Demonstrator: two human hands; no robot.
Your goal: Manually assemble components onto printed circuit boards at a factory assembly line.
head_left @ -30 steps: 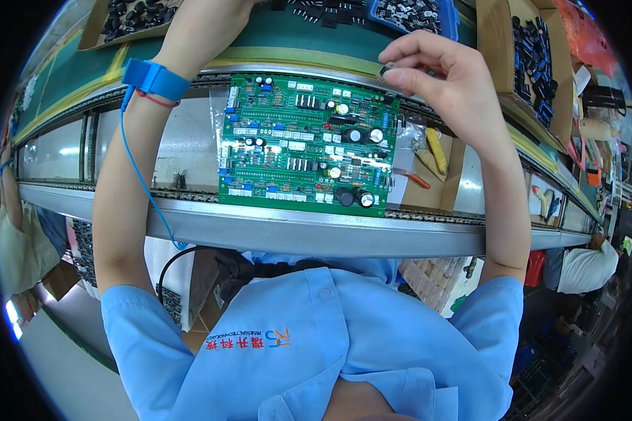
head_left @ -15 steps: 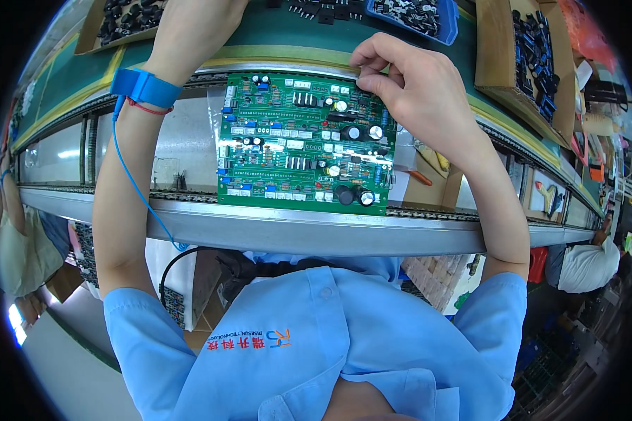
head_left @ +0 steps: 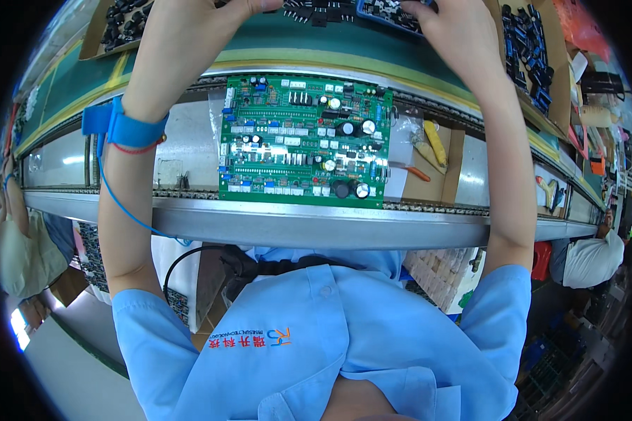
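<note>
From where I stand, the right hand (head_left: pixel 460 31) is at the blue bin (head_left: pixel 386 23) of small parts, thumb over its edge; the fingertips run out of sight, so I can't tell whether its grip is closed on anything. The left hand (head_left: pixel 200 31) has its thumb just beside the black parts with metal legs (head_left: pixel 319 14) on the green worktop (head_left: pixel 295 48); its grip is cut off too, and I can't tell its state. A blue wrist strap (head_left: pixel 137 128) circles the left wrist.

Nearer the body, between the forearms and touched by neither hand, the green circuit board (head_left: pixel 277 149) lies flat across the chain rails, crowded with components. To its right, a cardboard tray (head_left: pixel 451 184) holds a yellow tool (head_left: pixel 435 144). Farther out stand two cardboard boxes, the left box (head_left: pixel 93 35) with black pieces, the right box (head_left: pixel 563 70) with dark cylindrical ones.
</note>
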